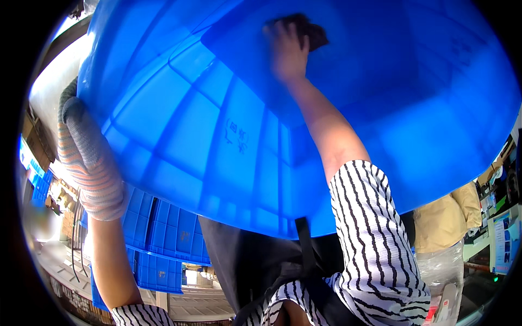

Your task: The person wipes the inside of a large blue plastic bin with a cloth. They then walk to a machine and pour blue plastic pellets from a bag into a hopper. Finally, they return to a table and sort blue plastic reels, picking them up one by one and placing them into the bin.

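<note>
Head view: right hand [289, 58] outstretched

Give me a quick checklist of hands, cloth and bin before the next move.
1. Left hand at the blue bin: ok, it is at the rim on the picture's left side.
2. Left grip firm: cannot tell, the glove hides how the fingers close.
3. Right hand on the dark cloth: ok, inside the bin, fingers spread over it.
4. Both hands gloved: not ok, only the left wears a striped glove; the right is bare.
5. Whole bin in view: not ok, the picture's top edge cuts it off.
6. Support under the bin: cannot tell, hidden.
</note>
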`<state>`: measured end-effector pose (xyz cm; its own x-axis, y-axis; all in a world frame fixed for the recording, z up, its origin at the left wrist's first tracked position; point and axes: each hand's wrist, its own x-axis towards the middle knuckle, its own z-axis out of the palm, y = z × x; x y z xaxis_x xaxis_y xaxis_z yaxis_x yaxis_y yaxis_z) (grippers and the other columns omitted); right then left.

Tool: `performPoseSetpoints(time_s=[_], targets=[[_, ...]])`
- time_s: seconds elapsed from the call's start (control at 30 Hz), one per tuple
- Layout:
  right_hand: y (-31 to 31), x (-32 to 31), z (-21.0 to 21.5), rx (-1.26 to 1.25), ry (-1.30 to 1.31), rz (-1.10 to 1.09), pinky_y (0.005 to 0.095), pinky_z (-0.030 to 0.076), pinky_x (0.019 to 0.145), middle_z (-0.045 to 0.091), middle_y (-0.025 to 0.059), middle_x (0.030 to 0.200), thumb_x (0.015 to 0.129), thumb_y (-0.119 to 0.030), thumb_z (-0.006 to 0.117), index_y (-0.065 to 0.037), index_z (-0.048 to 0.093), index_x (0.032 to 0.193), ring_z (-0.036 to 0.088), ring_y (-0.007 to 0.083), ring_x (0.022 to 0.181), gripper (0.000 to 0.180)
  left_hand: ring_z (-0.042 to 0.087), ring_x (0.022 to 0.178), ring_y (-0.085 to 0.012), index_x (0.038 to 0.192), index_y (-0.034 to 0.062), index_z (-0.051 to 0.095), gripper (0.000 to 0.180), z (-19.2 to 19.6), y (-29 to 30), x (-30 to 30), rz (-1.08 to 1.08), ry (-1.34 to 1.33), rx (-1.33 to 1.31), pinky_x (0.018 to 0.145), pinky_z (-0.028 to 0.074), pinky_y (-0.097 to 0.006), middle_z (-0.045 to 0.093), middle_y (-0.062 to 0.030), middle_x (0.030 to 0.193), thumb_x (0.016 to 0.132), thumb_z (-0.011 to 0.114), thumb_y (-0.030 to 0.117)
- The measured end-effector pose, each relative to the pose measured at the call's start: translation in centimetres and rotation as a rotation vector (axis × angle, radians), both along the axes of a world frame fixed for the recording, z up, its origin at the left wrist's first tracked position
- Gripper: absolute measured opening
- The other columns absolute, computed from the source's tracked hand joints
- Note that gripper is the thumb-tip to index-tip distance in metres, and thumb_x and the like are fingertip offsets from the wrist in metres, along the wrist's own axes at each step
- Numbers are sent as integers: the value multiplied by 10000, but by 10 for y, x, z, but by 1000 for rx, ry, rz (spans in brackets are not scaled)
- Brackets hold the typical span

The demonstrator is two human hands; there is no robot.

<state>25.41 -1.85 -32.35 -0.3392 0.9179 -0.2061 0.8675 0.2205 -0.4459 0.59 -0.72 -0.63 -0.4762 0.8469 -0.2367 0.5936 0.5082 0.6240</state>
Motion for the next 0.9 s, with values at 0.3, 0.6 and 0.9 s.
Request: performPoseSetpoints(time_s=[0.3, 0.6, 0.9], targets=[[-129, 85, 30, -548, -79, 733, 474, 346, 978, 462, -9, 1343, 870, -119, 482, -202, 390, 1352, 388, 197, 1263, 498, 553, 937, -161, 1179, 13, 560, 406, -1, -10, -14, -164, 149, 32, 863, 426, -292, 605, -93, 1024, 977, 419, 336], [-149, 80, 54, -825, -336, 824, 491, 334, 932, 581, 44, 1155, 855, -134, 505, -164, 520, 1188, 468, 211, 1142, 335, 612, 795, -224, 1123, 30, 588, 312, -2, -1, -30, -582, 501, 162, 718, 492, -310, 619, -139, 873, 964, 457, 264], [-158, 64, 47, -796, -687, 1244, 561, 243, 1005, 596, 65, 1190, 844, -170, 539, -117, 631, 1145, 435, 274, 1202, 319, 591, 1007, -242, 1220, 18, 545, 364, -11, -8, -48, -645, 587, 2, 911, 436, -327, 624, -161, 1069, 961, 435, 248]])
